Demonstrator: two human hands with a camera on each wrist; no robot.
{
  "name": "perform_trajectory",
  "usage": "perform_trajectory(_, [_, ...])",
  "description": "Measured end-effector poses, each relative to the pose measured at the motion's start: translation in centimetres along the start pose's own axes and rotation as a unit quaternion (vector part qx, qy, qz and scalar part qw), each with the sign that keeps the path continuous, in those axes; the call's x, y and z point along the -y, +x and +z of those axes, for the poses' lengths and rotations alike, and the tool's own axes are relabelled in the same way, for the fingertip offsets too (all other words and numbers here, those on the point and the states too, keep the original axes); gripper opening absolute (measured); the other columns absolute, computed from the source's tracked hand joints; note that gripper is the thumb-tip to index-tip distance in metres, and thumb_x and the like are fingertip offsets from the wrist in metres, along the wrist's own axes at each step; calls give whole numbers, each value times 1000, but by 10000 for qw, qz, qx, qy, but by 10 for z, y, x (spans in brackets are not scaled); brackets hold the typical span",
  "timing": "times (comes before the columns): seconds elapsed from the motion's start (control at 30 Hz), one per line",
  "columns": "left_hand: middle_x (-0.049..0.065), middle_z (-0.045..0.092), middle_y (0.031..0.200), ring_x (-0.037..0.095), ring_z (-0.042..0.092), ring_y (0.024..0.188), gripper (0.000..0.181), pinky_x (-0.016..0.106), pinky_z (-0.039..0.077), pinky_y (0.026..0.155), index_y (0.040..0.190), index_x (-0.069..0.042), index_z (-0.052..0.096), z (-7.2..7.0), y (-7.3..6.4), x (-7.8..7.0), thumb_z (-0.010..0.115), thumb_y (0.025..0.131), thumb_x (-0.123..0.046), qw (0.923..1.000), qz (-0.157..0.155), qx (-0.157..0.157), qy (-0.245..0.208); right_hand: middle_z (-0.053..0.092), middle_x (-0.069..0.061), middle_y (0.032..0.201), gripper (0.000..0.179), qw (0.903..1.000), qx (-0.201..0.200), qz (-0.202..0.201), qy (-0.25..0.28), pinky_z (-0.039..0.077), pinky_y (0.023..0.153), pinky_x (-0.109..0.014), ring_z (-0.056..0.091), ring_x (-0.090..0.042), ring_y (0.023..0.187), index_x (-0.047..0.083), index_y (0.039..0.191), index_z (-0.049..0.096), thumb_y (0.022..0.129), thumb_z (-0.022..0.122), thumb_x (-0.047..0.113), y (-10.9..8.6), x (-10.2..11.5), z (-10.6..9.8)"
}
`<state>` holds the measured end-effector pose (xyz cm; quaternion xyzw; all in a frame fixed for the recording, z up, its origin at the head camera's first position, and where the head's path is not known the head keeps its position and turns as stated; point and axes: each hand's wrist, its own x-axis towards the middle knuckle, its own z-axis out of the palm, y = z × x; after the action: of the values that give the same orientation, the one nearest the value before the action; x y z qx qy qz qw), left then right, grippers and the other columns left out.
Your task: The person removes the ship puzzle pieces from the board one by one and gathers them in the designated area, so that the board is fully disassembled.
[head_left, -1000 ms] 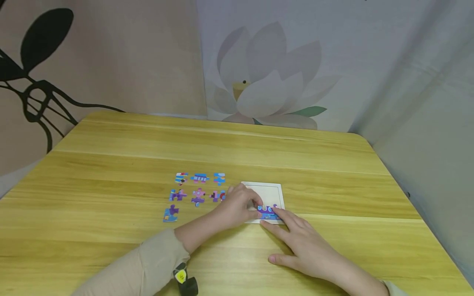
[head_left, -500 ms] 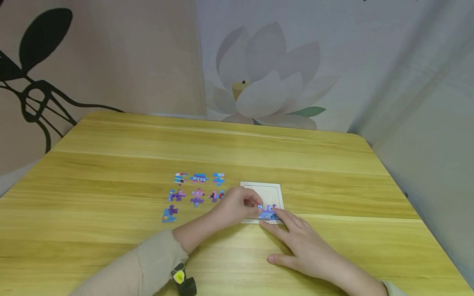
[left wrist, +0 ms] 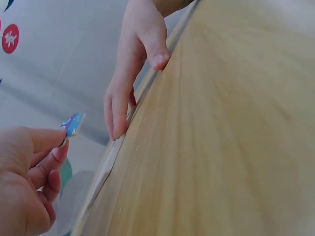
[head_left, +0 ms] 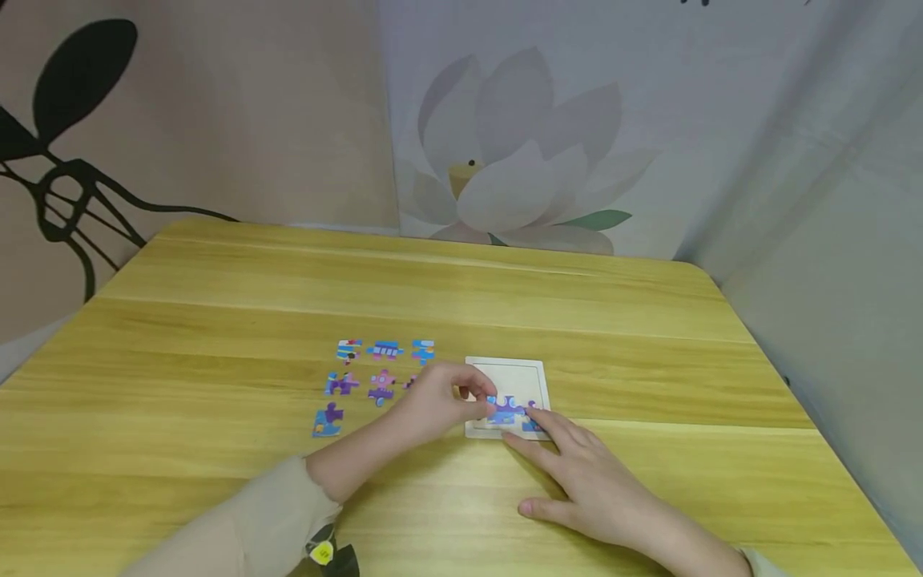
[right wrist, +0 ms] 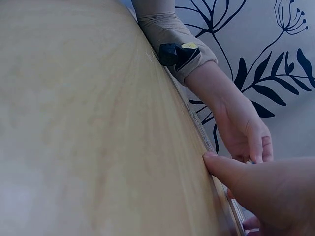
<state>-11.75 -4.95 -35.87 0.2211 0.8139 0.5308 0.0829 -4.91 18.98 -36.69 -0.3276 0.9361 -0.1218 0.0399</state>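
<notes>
My left hand pinches a blue and purple jigsaw piece between thumb and fingertips. The left wrist view shows this jigsaw piece lifted clear of the surface. Below it lies a square white puzzle tray with a dark line inside its rim. Another blue jigsaw piece sits in the tray's lower right corner, partly covered by fingers. With fairly straight fingers spread, my right hand rests at the tray's near right corner; its thumb touches the table in the right wrist view.
Left of the tray, several loose jigsaw pieces lie in rows on the wooden table. One lone corner piece is nearest to me, close to my left forearm. A flower-printed curtain hangs behind the table.
My left hand has raised the pinched jigsaw piece off the tray's bottom row and drawn it slightly left, uncovering a gap beside the corner piece. The right hand has stayed in place.
</notes>
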Motion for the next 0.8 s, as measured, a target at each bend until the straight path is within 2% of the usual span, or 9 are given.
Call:
perform_trajectory(0.17, [-7, 62, 83, 18, 53, 81, 11, 32, 46, 68, 94, -13, 75, -8, -10, 0, 75, 83, -11, 10000, 33, -15, -4, 21, -9, 156, 70, 10000, 47, 22, 31, 26, 104, -57, 26, -34, 137, 34, 148, 36, 87, 48, 67, 0, 1, 0])
perform_trajectory(0.37, [-6, 64, 89, 19, 54, 85, 12, 35, 46, 71, 93, -16, 75, -20, -25, 3, 75, 83, -10, 9997, -136, -38, -183, 21, -8, 156, 70, 10000, 54, 70, 34, 26, 104, -57, 25, -34, 138, 35, 148, 36, 87, 48, 67, 0, 0, 0])
perform_trajectory(0.53, [-5, 67, 91, 20, 54, 84, 10, 35, 46, 71, 91, -17, 75, -34, -36, 8, 75, 82, -11, 9998, -146, -115, -69, 21, -8, 156, 70, 10000, 26, 66, 17, 26, 104, -56, 25, -33, 138, 34, 148, 36, 87, 49, 67, 0, 0, 0])
perform_trajectory(0.8, [-2, 61, 85, 23, 52, 83, 14, 33, 44, 69, 94, -16, 76, -53, -55, 15, 78, 80, -16, 9988, -454, -159, 67, 21, -8, 156, 71, 10000, 16, 68, -20, 26, 105, -56, 26, -33, 138, 35, 148, 36, 86, 48, 68, 0, 0, 1])
